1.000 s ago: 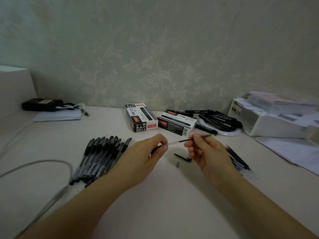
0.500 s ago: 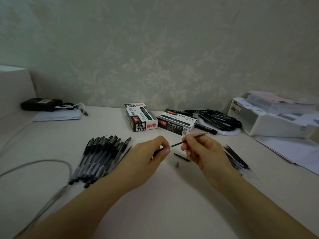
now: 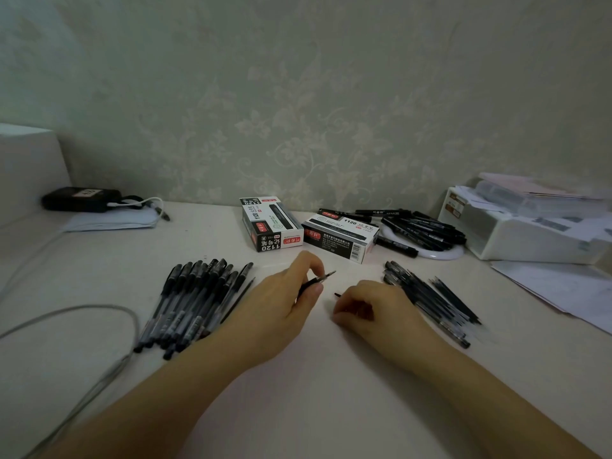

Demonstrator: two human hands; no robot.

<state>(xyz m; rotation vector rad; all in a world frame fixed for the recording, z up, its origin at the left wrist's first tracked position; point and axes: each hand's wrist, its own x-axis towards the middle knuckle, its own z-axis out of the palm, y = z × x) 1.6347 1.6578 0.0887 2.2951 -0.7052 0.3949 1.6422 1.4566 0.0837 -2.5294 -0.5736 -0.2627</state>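
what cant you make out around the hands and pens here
- Head view, small dark piece under the right hand: only one end shows; curled fingers hide the rest and whether it is gripped.
- Head view, pen in the left hand: fingers cover most of it.
- Head view, loose pens on the right: blurred, no count possible.
- Head view, boxes: small print unreadable.

Dim, flat, greenish light casts only faint shadows, wide-angle bending curves the edges, and the right side smears with blur.
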